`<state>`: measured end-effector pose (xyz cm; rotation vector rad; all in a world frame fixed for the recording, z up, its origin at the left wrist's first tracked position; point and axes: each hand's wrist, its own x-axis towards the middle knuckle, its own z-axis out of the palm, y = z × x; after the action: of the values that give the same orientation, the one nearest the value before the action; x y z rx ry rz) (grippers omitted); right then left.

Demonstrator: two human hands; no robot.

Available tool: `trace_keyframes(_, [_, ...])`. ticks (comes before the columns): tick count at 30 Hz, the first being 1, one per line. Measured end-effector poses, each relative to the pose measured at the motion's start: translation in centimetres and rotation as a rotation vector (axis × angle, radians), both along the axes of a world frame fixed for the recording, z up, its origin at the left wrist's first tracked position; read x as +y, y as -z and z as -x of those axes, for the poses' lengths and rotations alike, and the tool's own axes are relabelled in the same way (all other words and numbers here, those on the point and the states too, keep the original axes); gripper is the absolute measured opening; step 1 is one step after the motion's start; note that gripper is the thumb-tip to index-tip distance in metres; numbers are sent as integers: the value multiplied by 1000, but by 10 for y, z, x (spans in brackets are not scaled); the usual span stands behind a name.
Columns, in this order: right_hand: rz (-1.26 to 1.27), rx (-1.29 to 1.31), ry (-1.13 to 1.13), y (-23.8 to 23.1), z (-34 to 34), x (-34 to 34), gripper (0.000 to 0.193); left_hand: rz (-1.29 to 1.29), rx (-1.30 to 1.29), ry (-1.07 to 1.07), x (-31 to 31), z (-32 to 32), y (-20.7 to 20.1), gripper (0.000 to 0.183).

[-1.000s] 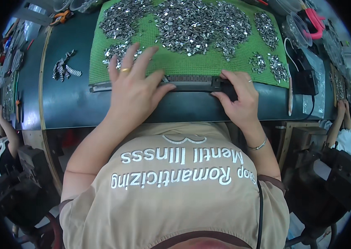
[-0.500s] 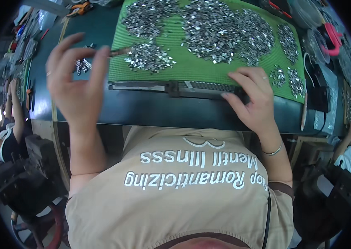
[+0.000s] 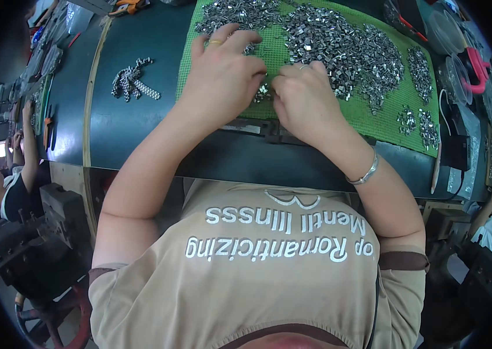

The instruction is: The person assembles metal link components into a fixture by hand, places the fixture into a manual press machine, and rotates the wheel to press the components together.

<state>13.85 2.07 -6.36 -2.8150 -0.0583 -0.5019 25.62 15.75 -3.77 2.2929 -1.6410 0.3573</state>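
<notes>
Both hands met knuckle to knuckle over small metal pieces [image 3: 262,92] near the green mat's [image 3: 374,119] front edge. The left hand [image 3: 223,72] lay with fingers loosely spread; the right hand [image 3: 304,99] curled narrow, its grip hidden. Bare dark tabletop [image 3: 135,128] lay open to the left.

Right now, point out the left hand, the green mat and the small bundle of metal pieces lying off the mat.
left hand [image 3: 223,78], head view, back of the hand.
green mat [image 3: 368,116], head view, bare patch near its front edge.
metal bundle [image 3: 132,81], head view, middle of the cluster.

Bright even light, fisheye-bent edges
</notes>
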Motion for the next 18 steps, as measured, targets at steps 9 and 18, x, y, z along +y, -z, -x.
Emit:
trace_keyframes(9, [57, 99, 111, -12, 51, -29, 7, -84, 26, 84, -22, -15, 3, 9])
trace_keyframes(18, [-78, 64, 51, -9, 63, -37, 1, -83, -6, 284, -26, -31, -14, 10])
